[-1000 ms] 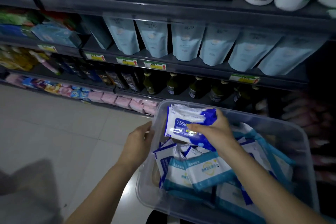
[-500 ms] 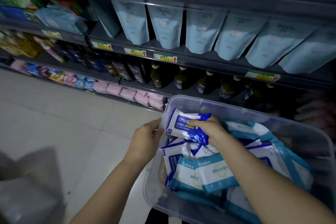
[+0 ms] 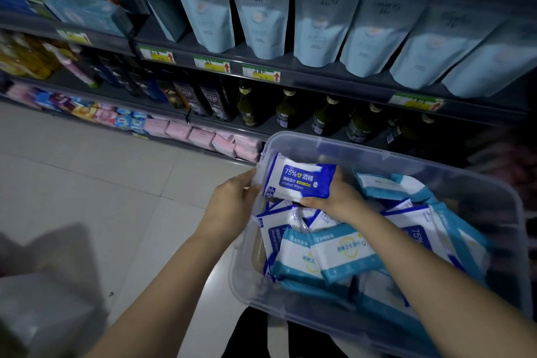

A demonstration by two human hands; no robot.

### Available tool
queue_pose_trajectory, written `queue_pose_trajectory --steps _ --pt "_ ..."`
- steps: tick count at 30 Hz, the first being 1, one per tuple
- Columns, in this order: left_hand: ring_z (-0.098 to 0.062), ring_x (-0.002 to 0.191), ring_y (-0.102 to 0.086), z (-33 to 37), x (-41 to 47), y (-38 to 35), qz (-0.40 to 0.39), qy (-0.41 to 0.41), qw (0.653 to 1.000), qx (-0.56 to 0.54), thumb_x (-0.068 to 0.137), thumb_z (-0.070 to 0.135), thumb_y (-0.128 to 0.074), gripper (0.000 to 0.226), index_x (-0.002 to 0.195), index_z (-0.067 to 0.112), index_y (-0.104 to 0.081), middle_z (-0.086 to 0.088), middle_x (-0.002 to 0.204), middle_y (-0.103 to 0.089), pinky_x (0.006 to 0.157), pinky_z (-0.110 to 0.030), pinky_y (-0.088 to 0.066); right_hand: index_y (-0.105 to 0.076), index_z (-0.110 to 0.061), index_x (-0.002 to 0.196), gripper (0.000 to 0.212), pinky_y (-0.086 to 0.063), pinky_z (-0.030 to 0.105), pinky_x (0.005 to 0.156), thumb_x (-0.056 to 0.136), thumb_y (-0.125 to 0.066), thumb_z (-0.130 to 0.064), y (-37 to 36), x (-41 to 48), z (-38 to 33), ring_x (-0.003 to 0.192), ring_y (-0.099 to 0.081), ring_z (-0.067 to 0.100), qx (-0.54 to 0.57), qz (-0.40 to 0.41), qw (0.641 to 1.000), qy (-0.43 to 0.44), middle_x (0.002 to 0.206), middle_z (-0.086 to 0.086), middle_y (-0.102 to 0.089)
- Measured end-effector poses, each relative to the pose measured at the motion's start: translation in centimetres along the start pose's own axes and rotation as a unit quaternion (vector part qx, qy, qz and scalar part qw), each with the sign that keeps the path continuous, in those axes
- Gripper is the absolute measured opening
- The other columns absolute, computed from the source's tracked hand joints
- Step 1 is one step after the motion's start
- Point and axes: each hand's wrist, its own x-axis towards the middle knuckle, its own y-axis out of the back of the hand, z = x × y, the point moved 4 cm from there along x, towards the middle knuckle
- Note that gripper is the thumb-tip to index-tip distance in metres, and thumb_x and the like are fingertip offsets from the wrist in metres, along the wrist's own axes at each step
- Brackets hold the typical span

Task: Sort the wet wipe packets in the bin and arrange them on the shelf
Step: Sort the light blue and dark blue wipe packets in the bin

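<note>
The dark shelf unit (image 3: 334,80) is the biggest thing here, spanning the top of the view from 9 o'clock round to 3 o'clock. Its upper tier carries a row of pale blue stand-up pouches (image 3: 261,20) from 12 to 2 o'clock. The tier below holds dark glass bottles (image 3: 287,110) near the centre, and the lowest tier has pink soft packs (image 3: 200,136) at 9 o'clock. Small yellow and green price tags (image 3: 212,64) sit on the shelf edge at 11 o'clock. Pale floor tiles (image 3: 87,183) fill the 8 o'clock side. At 4 o'clock lies the clear plastic bin (image 3: 377,151), its far rim close under the bottle tier. Inside it is a loose heap of wet wipe packets. The teal and white packets (image 3: 343,253) lie on top at 5 o'clock, and blue and white ones are tucked under and around them. The blue alcohol wipes packet (image 3: 299,180) is lifted above the heap in the bin's 10 o'clock corner, with its label facing up. The right hand (image 3: 340,200) grasps its 3 o'clock end, with the thumb pressed along the packet's lower edge and the fingers hidden behind it. The left hand (image 3: 232,206) meets the bin's left wall at the packet's 9 o'clock end with its fingers curled. I cannot tell whether those fingers grip the wall or the packet.
</note>
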Motion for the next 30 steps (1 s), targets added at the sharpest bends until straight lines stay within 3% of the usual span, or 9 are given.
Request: queue_pose_trajectory --steps 8,10,12,15,18,22,26,28,30 --pt "-0.008 0.088 -0.055 0.0 0.0 0.1 0.002 0.005 1.0 0.005 0.099 0.026 -0.047 0.038 0.136 0.025 -0.05 -0.002 0.117 -0.065 0.077 -0.02 -0.042 0.011 -0.017 0.148 0.099 -0.042 0.043 0.094 0.085 -0.055 -0.056 1.0 -4.2 -1.5 0.125 -0.046 0.034 -0.09 0.066 0.994 -0.02 0.15 0.015 -0.03" --pt "-0.007 0.088 -0.055 0.0 0.0 0.0 0.005 0.01 1.0 -0.007 0.098 0.025 -0.048 0.038 0.137 0.024 -0.051 -0.002 0.116 -0.066 0.076 -0.019 -0.041 0.0 -0.015 0.149 0.093 -0.038 0.041 0.1 0.085 -0.056 -0.053 1.2 -5.8 -1.8 0.129 -0.037 0.032 -0.14 0.109 0.984 0.021 0.148 0.016 -0.027" --pt "-0.007 0.088 -0.056 0.0 0.0 -0.2 0.012 0.016 1.0 -0.022 0.098 0.025 -0.048 0.038 0.136 0.022 -0.051 -0.002 0.116 -0.067 0.075 -0.018 -0.042 -0.029 -0.011 0.141 0.072 -0.038 0.035 0.099 0.086 -0.056 -0.05 1.0 -7.2 -2.7 0.123 -0.037 0.028 -0.19 0.166 0.964 0.077 0.137 0.013 -0.037" --pt "-0.009 0.09 -0.059 -0.4 0.1 -0.3 0.015 0.039 0.998 -0.046 0.098 0.025 -0.049 0.038 0.136 0.022 -0.051 -0.003 0.114 -0.067 0.075 -0.02 -0.045 -0.058 -0.012 0.11 0.047 -0.043 0.034 0.086 0.086 -0.056 -0.052 -1.4 -7.6 -4.3 0.108 -0.047 0.023 -0.168 0.104 0.975 0.105 0.112 0.005 -0.057" --pt "-0.013 0.095 -0.061 -0.8 0.2 -0.3 0.003 0.048 0.998 -0.051 0.098 0.028 -0.049 0.04 0.138 0.022 -0.049 -0.003 0.114 -0.067 0.077 -0.022 -0.048 -0.056 -0.015 0.11 0.05 -0.042 0.037 0.09 0.082 -0.059 -0.056 -3.7 -6.4 -4.9 0.111 -0.049 0.024 -0.185 0.041 0.978 0.082 0.115 0.003 -0.059" --pt "-0.014 0.095 -0.061 -1.0 0.2 -0.4 0.002 0.049 0.997 -0.061 0.098 0.029 -0.049 0.041 0.138 0.024 -0.049 -0.003 0.113 -0.067 0.078 -0.023 -0.049 -0.052 -0.02 0.12 0.052 -0.035 0.037 0.101 0.078 -0.07 -0.044 -4.4 -6.0 -4.5 0.117 -0.046 0.022 -0.161 0.051 0.98 0.1 0.125 0.0 -0.055" --pt "-0.012 0.096 -0.06 -1.1 0.1 -0.4 0.002 0.047 0.997 -0.062 0.098 0.031 -0.048 0.041 0.139 0.025 -0.047 -0.002 0.113 -0.067 0.076 -0.024 -0.051 -0.051 -0.029 0.089 0.032 -0.047 0.034 0.087 0.072 -0.078 -0.029 -4.0 -6.6 -4.0 0.097 -0.057 0.018 -0.05 0.007 0.991 0.121 0.103 -0.003 -0.064" --pt "-0.014 0.098 -0.061 -1.0 0.0 -0.3 -0.005 0.041 0.998 -0.046 0.098 0.033 -0.048 0.043 0.14 0.026 -0.046 -0.001 0.114 -0.067 0.08 -0.028 -0.053 -0.043 -0.03 0.077 0.039 -0.05 0.026 0.072 0.072 -0.08 -0.018 -3.2 -7.2 -3.6 0.081 -0.059 0.011 0.039 -0.026 0.993 0.11 0.094 -0.004 -0.062" --pt "-0.016 0.105 -0.06 -0.7 -0.1 0.1 0.008 0.017 1.0 -0.004 0.097 0.034 -0.049 0.043 0.139 0.025 -0.046 -0.002 0.12 -0.064 0.087 -0.032 -0.052 -0.046 -0.027 0.076 0.041 -0.053 0.029 0.072 0.068 -0.082 -0.01 -1.7 -7.8 -2.7 0.077 -0.063 0.012 0.12 -0.013 0.987 0.102 0.092 -0.004 -0.066"
